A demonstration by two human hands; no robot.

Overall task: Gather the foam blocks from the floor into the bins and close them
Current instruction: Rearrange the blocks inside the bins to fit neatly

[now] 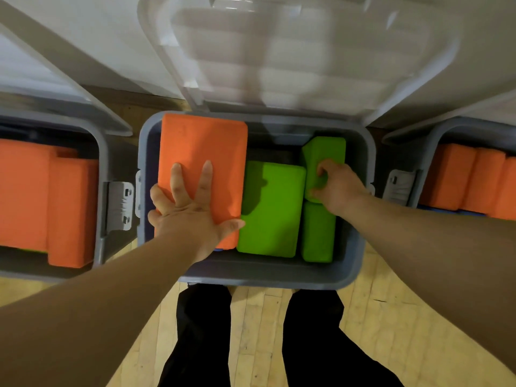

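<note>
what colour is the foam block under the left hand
Orange: the flat rectangular foam block under the left hand, head view.

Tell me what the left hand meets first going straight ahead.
The left hand lies flat on the orange block; past it, probably the far rim of the bin, then its raised lid.

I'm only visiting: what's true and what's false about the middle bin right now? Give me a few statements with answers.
1. The left hand rests with spread fingers on the orange block. True.
2. The lid of the middle bin is shut. False: it stands open.
3. The right hand grips the far-right green block. True.
4. The middle bin holds only orange blocks. False: green ones lie there too, such as the flat green block.
</note>
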